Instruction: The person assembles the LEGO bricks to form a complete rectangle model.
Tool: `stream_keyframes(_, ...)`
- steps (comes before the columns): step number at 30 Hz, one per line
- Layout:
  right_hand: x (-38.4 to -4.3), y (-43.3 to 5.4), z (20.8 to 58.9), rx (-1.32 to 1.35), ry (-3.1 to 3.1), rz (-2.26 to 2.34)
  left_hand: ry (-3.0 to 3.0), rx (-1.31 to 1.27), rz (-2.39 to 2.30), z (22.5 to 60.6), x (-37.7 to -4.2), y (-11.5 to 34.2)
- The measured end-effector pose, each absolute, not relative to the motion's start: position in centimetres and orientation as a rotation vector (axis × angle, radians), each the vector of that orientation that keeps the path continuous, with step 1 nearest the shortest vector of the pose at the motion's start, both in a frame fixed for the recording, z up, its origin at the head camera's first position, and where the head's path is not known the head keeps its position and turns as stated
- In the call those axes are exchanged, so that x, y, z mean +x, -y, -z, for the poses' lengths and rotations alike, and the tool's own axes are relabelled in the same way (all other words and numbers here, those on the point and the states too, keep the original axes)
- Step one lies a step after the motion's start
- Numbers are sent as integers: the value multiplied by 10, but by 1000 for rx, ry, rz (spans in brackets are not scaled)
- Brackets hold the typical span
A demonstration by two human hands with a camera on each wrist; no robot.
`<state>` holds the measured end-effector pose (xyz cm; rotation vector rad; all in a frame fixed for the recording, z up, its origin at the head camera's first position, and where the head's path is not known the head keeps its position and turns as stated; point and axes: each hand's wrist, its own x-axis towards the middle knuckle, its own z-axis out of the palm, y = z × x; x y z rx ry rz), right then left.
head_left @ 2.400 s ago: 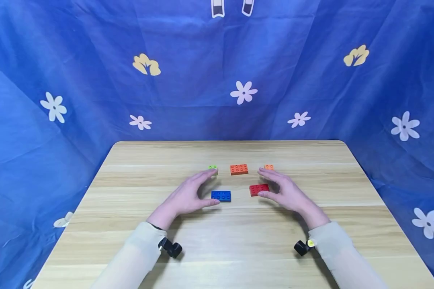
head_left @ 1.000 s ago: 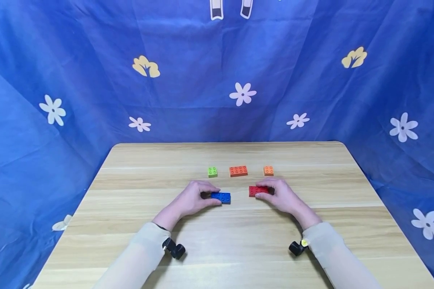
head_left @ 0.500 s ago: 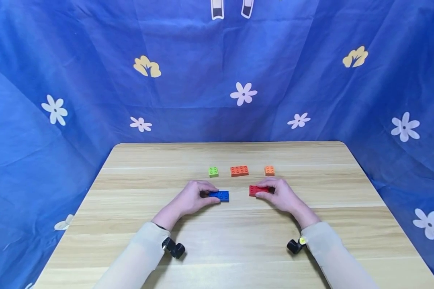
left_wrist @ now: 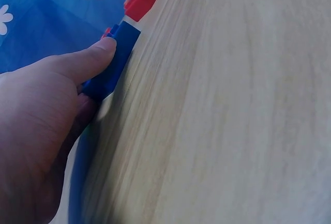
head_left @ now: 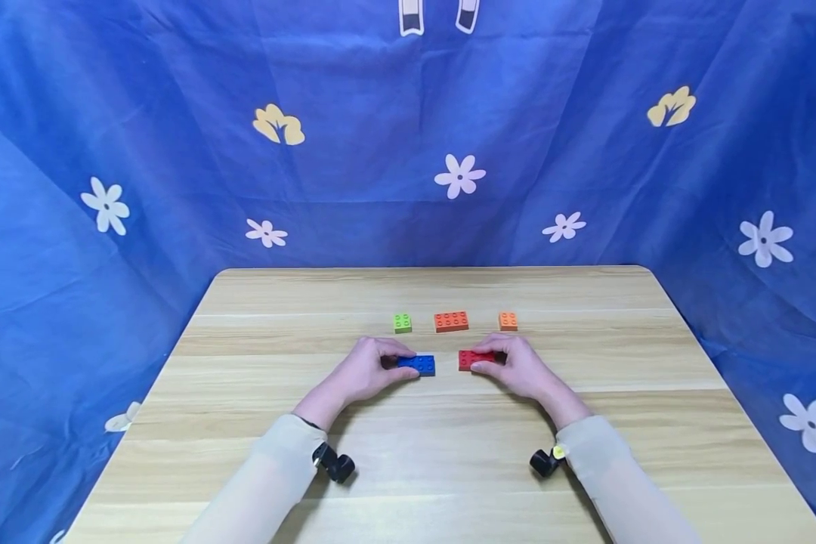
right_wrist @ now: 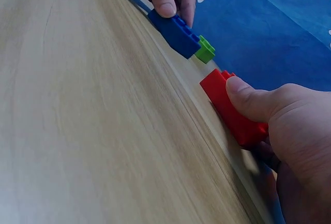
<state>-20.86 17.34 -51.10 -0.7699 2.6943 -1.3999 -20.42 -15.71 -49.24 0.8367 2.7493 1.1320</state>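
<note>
My left hand (head_left: 362,370) pinches a blue toy building brick (head_left: 421,366) by its long sides, thumb on the near side. Across a small gap, my right hand (head_left: 522,367) pinches a red building brick (head_left: 468,360) in the same manner. The two bricks lie roughly in line, their short ends facing each other without touching. In the right wrist view the red brick (right_wrist: 232,113) shows its smooth near side, and the blue brick (right_wrist: 176,33) is beyond it. The left wrist view shows the blue brick (left_wrist: 116,61) under my thumb. Fingers on the far sides are partly hidden.
Behind the hands, a small green brick (head_left: 403,323), a long orange-red brick (head_left: 452,322) and a small orange brick (head_left: 508,322) stand in a row on the wooden table (head_left: 435,468). A blue flowered cloth (head_left: 353,174) hangs behind the table and along its sides.
Both hands first hovered with spread fingers, then took hold of the blue and red bricks. Since half a second ago, the red brick has moved left and the blue one slightly right, narrowing the gap.
</note>
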Motion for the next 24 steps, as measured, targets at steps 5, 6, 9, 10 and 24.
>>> stream_keyframes(5,-210,-171,512,-777,-2692,1384,-2761,834,-1121,491,-206,152)
stream_keyframes(6,-211,-170,512,-780,-2686,1384,-2761,834,-1123,491,-206,151)
stream_keyframes(9,-211,-169,512,-771,-2679,1376,-2758,835,-1129,491,-208,147)
stream_keyframes(10,-212,-169,512,-768,-2680,1372,-2759,831,-1130,491,-208,146)
stream_keyframes(24,-213,-164,505,-748,-2659,1346,-2755,871,-1141,492,-214,129)
